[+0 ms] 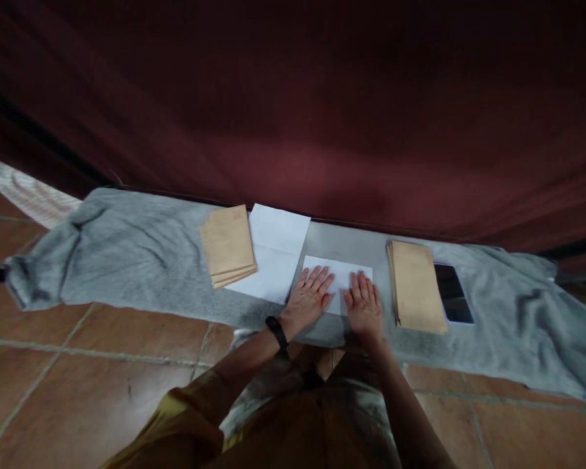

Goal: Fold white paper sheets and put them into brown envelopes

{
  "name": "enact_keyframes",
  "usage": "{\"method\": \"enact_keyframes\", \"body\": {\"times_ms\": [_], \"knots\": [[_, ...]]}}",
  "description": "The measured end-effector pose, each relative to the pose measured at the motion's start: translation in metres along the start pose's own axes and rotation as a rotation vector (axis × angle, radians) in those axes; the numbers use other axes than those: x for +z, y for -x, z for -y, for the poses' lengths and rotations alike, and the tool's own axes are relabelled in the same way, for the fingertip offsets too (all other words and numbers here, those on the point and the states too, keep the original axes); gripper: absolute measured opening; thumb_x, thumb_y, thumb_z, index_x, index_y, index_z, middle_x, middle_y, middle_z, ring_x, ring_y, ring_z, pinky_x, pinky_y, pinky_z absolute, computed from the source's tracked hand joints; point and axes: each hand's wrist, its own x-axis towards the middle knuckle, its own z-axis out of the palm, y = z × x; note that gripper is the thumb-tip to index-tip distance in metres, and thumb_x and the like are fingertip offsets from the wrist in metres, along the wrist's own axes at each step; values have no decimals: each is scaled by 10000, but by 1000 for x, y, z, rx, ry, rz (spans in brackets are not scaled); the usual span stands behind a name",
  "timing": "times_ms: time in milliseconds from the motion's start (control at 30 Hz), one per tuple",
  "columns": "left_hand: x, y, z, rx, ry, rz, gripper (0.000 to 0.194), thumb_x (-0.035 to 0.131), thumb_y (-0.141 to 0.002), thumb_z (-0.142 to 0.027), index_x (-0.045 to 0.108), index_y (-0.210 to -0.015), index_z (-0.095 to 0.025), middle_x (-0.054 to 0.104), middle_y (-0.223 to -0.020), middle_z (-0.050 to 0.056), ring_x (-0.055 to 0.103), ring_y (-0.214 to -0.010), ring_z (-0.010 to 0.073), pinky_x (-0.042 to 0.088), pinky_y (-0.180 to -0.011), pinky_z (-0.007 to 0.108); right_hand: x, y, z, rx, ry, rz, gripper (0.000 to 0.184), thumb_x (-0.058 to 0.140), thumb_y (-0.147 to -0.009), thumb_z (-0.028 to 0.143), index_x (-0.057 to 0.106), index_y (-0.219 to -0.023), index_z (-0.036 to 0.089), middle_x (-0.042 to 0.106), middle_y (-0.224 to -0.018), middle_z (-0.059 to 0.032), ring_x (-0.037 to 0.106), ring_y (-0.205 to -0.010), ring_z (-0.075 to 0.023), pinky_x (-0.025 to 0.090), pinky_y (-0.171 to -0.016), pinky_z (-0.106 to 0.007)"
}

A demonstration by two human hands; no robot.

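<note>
Both palms press down on a small white sheet of paper [339,268], possibly folded, that lies on the grey cloth in front of me. My left hand [311,296] rests flat on its left part, fingers spread. On the right part lies my right hand [364,301], also flat with fingers stretched out. Left of them are larger white sheets of paper [279,244], creased across the middle. A stack of brown envelopes [228,242] overlaps their left side. Another stack of brown envelopes [418,286] lies to the right of my right hand.
A grey cloth [141,247] covers the long, narrow work surface. A dark-screened phone [453,293] lies beside the right envelope stack. Behind the surface hangs a dark red curtain [293,163]. Below is a tiled floor [122,384].
</note>
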Motion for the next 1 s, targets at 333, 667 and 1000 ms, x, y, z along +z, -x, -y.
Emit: {"method": "enact_keyframes", "body": {"times_ms": [333, 667, 1000], "knots": [[-9, 21, -5, 79, -14, 35, 516, 401, -1028, -401, 400, -1520, -244, 387, -1608, 36, 312, -1499, 229, 212, -1249, 483, -12, 30, -12, -24, 61, -65, 621, 364, -1055, 404, 271, -1582, 89, 378, -1577, -218, 413, -1433, -344, 360, -1144, -537], [-12, 29, -5, 115, -7, 24, 486, 396, -1034, -403, 434, -1497, -259, 410, -1595, 26, 334, -1490, 220, 228, -1240, 484, -25, 59, -15, -59, 85, -77, 604, 337, -1052, 388, 288, -1575, 90, 427, -1547, -230, 446, -1407, -334, 393, -1118, -525], [-6, 37, -12, 24, 21, -46, 493, 401, -1030, -352, 424, -1499, -202, 378, -1607, 87, 308, -1504, 239, 254, -1238, 508, -27, 62, 21, -18, 78, -29, 571, 292, -1061, 340, 241, -1597, 148, 403, -1581, -162, 389, -1452, -283, 332, -1166, -493]]}}
